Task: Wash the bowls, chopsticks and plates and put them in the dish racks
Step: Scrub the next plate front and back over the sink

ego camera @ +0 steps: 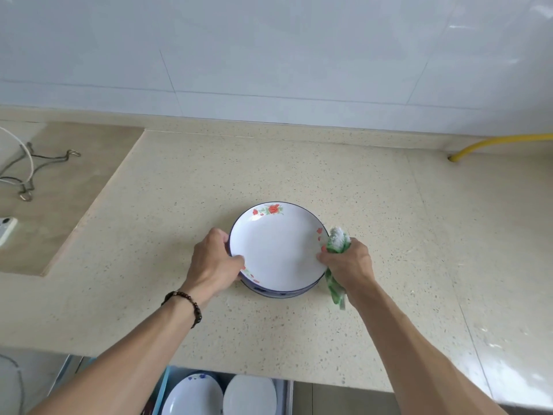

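A white plate [279,250] with a dark blue rim and red flower sprigs lies face up on top of a short stack of similar dishes [278,292], of which only the blue-patterned lower edges show; the stack rests on the speckled beige surface [389,220], near its middle and in front of the person. The left hand [214,260] has its grip closed on the plate's left rim, thumb on the inner face and fingers curled beneath the edge. The right hand [348,263] has its grip closed on a green-and-white dishcloth [336,244], which is bunched in the fist, sticks out above the knuckles and hangs down below the palm; the thumb of this hand touches the plate's right rim. A dark beaded bracelet [187,305] circles the left wrist. Below the near edge of the surface, two white plates [221,396] stand on edge in a dish rack with a light blue frame [164,384]. To the far left, on a lower recessed part of the counter, lie a bent wire stand [28,175] and a white cable [27,154]. At the far right, a yellow hose [493,143] runs along the base of the white tiled wall [269,55].
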`<action>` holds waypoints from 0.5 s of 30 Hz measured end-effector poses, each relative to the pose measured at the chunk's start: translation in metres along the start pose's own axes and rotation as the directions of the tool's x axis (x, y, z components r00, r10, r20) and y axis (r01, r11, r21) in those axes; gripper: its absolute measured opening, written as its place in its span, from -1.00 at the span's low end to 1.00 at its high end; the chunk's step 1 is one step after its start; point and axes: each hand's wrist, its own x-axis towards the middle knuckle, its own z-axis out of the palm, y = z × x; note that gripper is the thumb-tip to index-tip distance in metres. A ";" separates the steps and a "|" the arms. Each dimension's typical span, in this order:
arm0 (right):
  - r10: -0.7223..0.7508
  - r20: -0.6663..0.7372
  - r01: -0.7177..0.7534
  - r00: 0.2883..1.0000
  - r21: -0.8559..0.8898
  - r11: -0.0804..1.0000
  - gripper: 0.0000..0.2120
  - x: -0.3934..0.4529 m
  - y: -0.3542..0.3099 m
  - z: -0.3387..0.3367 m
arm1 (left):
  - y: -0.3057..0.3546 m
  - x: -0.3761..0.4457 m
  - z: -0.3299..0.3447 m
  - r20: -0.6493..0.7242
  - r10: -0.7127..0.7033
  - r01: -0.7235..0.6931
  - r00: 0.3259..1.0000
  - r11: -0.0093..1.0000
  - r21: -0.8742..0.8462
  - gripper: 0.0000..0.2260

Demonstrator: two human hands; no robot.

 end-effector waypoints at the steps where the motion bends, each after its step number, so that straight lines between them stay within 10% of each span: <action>1: 0.015 0.006 -0.015 1.000 0.055 0.998 -0.75 -0.001 0.000 -0.001 | 0.001 -0.001 -0.002 0.006 -0.002 0.002 1.000 1.000 -0.016 -0.75; 15: 0.093 -0.044 -0.063 0.995 0.458 0.887 -0.84 -0.069 -0.006 -0.114 | 0.091 -0.054 -0.011 0.208 0.126 -0.042 0.970 0.928 -0.371 -0.56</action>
